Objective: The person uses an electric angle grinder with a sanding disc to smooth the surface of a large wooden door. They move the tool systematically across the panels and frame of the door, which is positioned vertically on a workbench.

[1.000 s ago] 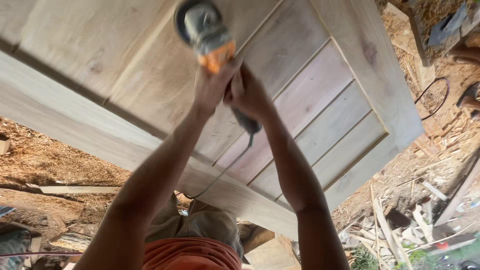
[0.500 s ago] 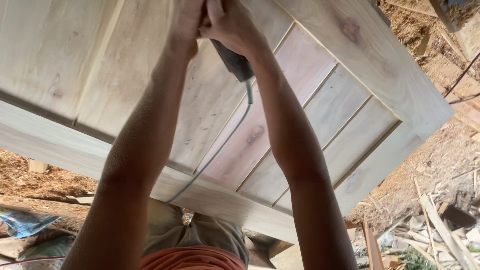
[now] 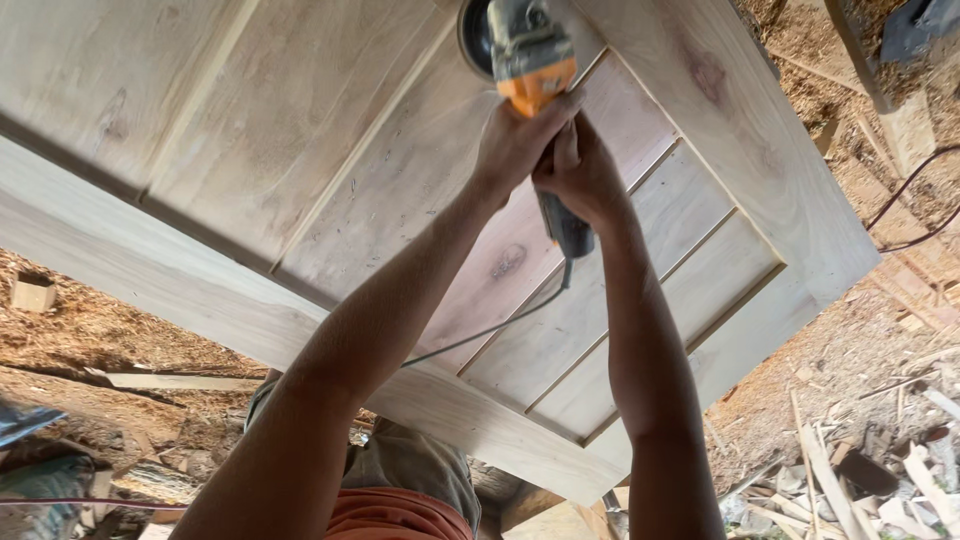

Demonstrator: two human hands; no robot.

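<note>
On the far left a small wood offcut point(image 3: 32, 293) lies on ground covered in sawdust point(image 3: 90, 330), with a loose plank point(image 3: 180, 381) nearer me. A big pale wooden door point(image 3: 300, 150), panelled with grooved boards, spans the scene, its surface bare and dusty. My left hand point(image 3: 518, 145) is clamped round the orange-and-grey angle grinder point(image 3: 528, 55), whose disc rests on the door at the far edge. My right hand point(image 3: 580, 178) is wrapped round the dark rear handle just beside it, and the cord point(image 3: 480, 335) trails back toward me. At right, wood scraps point(image 3: 850, 470) litter the ground, and a dark cable point(image 3: 915, 210) curls farther off.
</note>
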